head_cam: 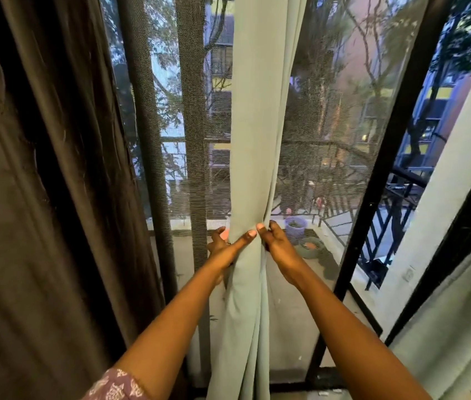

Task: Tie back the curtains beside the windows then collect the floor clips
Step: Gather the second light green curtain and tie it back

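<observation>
A pale green curtain [254, 116] hangs bunched into a narrow column in front of the window, in the middle of the view. My left hand [224, 245] wraps around its left side, thumb across the front and fingers behind the cloth. From the right, my right hand [279, 245] pinches the same gathered fold at the same height. The two thumbs almost meet on the fabric. No tie-back and no floor clips are visible.
A dark brown curtain [49, 183] fills the left side. A dark mesh screen [194, 140] covers the glass behind the green curtain. A black window frame [384, 183] runs diagonally at the right, beside a white wall [445, 212]. Pots [296, 226] stand on the balcony outside.
</observation>
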